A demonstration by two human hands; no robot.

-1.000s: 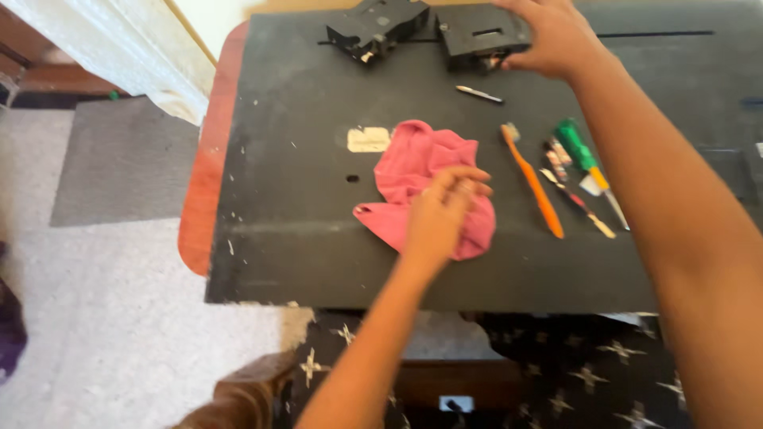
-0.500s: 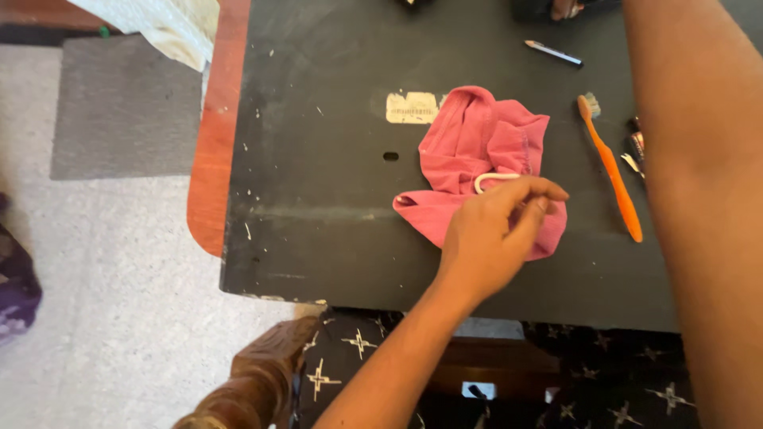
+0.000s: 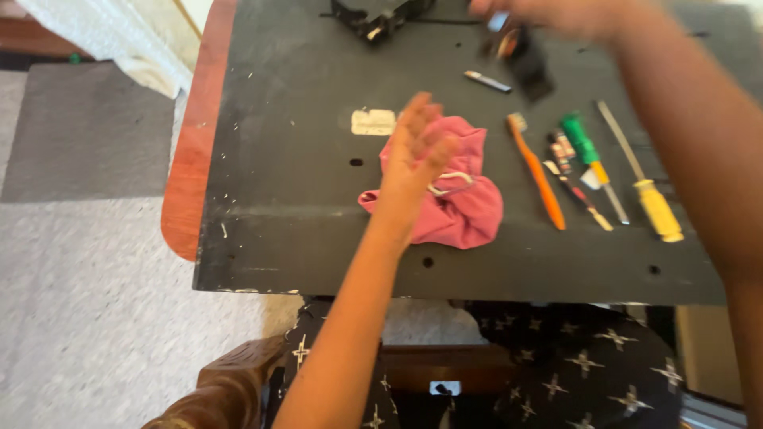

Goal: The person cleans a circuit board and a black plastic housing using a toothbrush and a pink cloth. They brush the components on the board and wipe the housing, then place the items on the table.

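Above the pink cloth [image 3: 453, 199], the left hand [image 3: 417, 147] hovered open; the blurred right hand [image 3: 556, 16] gripped a small black part [image 3: 526, 59] that risked dropping onto the tools.

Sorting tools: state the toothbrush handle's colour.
Orange toothbrush, clearest in the head view.
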